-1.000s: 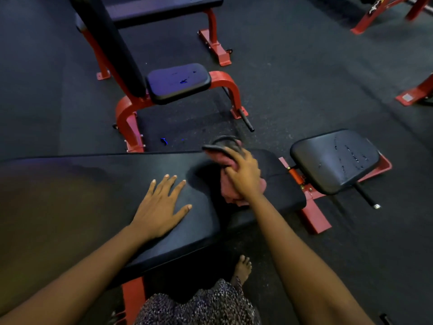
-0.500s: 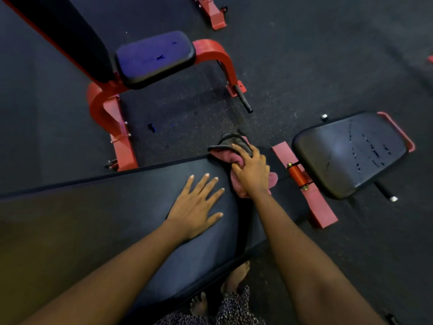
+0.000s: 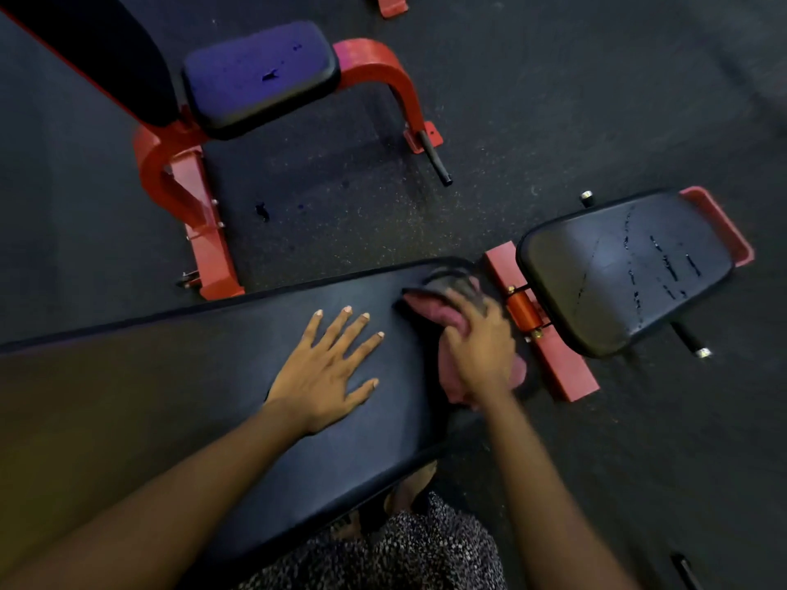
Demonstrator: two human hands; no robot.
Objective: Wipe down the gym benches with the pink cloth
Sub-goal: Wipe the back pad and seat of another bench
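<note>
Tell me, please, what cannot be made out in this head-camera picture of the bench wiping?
Head view:
Crumpled pink cloth: mostly covered by the motion-blurred right hand; its grip is unclear.
Dark object beside the cloth: too dark and blurred to identify.
Long black padded bench: left end cut off by the frame edge, part of its top hidden by the left forearm.
Red-framed incline bench: backrest cut off at the top edge.

I see my crumpled pink cloth (image 3: 428, 309), the black padded vinyl bench (image 3: 191, 376), its red steel frame (image 3: 564, 370), and my white-speckled black fabric skirt (image 3: 426, 551).
</note>
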